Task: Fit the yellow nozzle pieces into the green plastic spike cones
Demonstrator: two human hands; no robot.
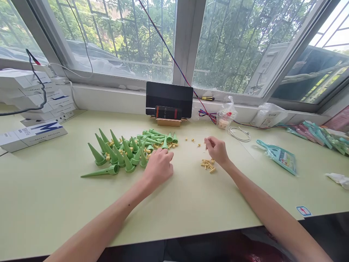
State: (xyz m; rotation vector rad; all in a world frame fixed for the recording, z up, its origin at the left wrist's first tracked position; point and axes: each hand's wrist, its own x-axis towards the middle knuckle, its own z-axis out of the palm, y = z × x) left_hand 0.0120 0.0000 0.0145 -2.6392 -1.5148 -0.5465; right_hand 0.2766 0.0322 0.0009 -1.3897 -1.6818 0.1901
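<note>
My left hand (pixel 159 163) is at the right edge of a cluster of hollow green plastic spikes (pixel 117 154). Its fingers are curled around the base of one upright green plastic spike (pixel 165 142), whose tip shows beyond the knuckles. My right hand (pixel 216 151) is closed in a pinch just above the table; whatever is between the fingertips is too small to make out. Right below that hand lies a small heap of yellow plastic pegs (pixel 208 166). A few loose yellow pieces (pixel 193 140) are scattered between the hands. More yellow pieces lie among the spikes.
A phone (pixel 168 113) showing a timer leans on a dark tablet (pixel 169 95) at the back. White boxes (pixel 32 134) are stacked on the left. Toward the right are a plastic bag (pixel 226 115), a coiled white cable (pixel 239 134) and a teal dustpan (pixel 280 156).
</note>
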